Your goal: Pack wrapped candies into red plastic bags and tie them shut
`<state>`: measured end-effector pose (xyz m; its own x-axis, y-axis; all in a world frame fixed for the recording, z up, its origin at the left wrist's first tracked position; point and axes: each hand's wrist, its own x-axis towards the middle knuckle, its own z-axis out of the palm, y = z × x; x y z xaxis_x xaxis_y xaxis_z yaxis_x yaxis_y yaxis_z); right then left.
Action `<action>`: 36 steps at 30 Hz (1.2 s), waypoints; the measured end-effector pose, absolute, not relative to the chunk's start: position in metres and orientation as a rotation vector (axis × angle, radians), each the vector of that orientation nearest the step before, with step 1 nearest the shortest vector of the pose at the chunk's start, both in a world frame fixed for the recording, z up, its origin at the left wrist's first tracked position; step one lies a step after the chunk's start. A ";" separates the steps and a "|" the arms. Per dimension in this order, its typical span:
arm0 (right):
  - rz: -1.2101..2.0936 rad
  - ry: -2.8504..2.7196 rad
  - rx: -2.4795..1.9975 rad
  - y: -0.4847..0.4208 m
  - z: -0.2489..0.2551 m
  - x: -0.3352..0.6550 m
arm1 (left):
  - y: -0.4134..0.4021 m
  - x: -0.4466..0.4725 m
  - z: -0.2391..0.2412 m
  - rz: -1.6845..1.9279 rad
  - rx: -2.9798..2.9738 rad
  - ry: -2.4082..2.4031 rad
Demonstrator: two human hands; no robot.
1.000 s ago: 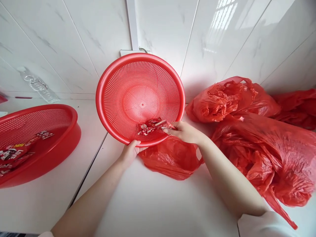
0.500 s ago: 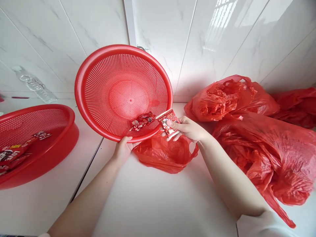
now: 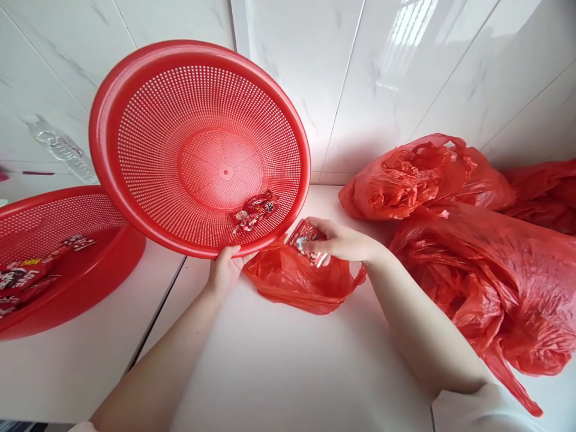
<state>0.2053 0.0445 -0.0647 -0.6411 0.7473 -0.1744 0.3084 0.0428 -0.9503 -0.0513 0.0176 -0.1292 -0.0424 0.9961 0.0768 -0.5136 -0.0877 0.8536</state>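
My left hand (image 3: 224,271) grips the lower rim of a round red perforated basket (image 3: 148,144), holding it tilted up on edge with its inside facing me. A few small red wrapped candies (image 3: 252,211) lie low inside the basket. My right hand (image 3: 339,241) pinches a small red packet (image 3: 305,240) just right of the basket's rim, directly over a small red plastic bag (image 3: 292,281) lying on the white counter.
A second red basket (image 3: 117,252) with several red packets (image 3: 27,277) stands at the left, partly behind the lifted one. Large crumpled red plastic bags (image 3: 486,264) fill the right side. White tiled walls meet behind. A clear plastic bottle (image 3: 63,153) lies at the back left.
The basket has been lifted and swung left, tilting steeper. My right hand drew a red packet out of the basket and lowered it over the small red bag.
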 end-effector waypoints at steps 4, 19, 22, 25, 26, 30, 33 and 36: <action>1.037 -2.394 -1.530 0.045 -0.076 0.200 | 0.016 -0.049 -0.130 1.488 0.843 0.758; 0.212 -2.333 -1.069 0.042 -0.109 0.152 | -0.007 -0.032 -0.146 1.132 0.886 0.834; 0.485 -2.062 -1.082 0.047 -0.108 0.154 | -0.008 -0.035 -0.153 1.088 0.882 0.886; 1.074 -1.619 -0.980 0.051 -0.100 0.160 | -0.006 -0.038 -0.157 1.072 0.884 0.870; 1.274 -1.451 -0.920 0.052 -0.096 0.162 | -0.005 -0.040 -0.157 1.081 0.886 0.876; 1.704 -0.993 -0.704 0.050 -0.081 0.169 | -0.002 -0.042 -0.153 1.140 0.880 0.890; 1.734 -0.971 -0.701 0.048 -0.076 0.170 | -0.001 -0.040 -0.145 1.163 0.862 0.786; 1.668 -1.007 -0.771 0.048 -0.079 0.168 | 0.001 -0.037 -0.136 1.199 0.832 0.725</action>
<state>0.1680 0.0479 -0.0790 -0.2977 0.9544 -0.0232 -0.4237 -0.1539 -0.8927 -0.0374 0.0006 -0.1365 0.2174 0.9750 -0.0466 -0.4939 0.1511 0.8563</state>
